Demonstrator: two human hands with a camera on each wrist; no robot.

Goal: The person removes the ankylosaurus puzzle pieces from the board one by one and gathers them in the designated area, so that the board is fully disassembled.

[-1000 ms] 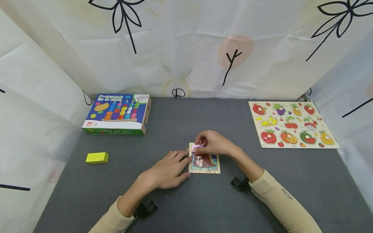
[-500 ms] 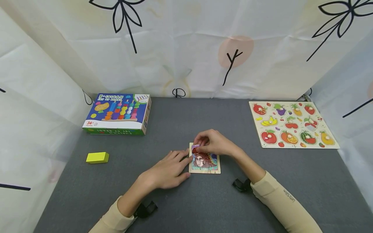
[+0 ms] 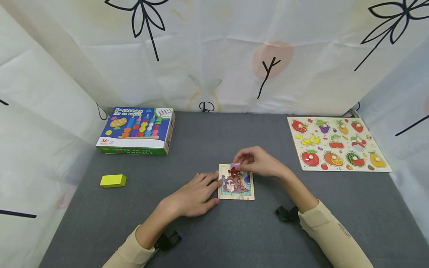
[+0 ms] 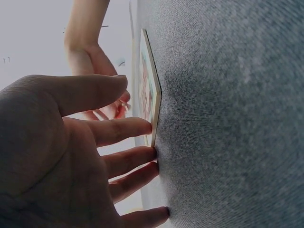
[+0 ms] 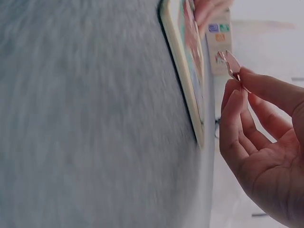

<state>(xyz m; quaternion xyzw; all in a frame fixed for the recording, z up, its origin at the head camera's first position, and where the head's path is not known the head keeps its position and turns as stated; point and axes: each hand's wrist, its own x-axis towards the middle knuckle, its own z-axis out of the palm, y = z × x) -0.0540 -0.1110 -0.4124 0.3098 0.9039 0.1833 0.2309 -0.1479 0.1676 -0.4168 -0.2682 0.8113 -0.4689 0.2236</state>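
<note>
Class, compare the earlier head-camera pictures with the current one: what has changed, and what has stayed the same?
The right hand has shifted right, carrying the pinched puzzle piece away from the upper left corner of the puzzle board, where a pale gap now shows. The left hand still touches the board's left edge; the box, yellow block and fruit board have stayed put.

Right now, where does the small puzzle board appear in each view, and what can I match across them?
Head: puzzle board below and slightly right of centre.
Left wrist: upper middle, nearly edge-on.
Right wrist: right of centre, slanting down from the top edge.
Shared landmark: the right hand, pinching a puzzle piece in the head and right wrist views.
</note>
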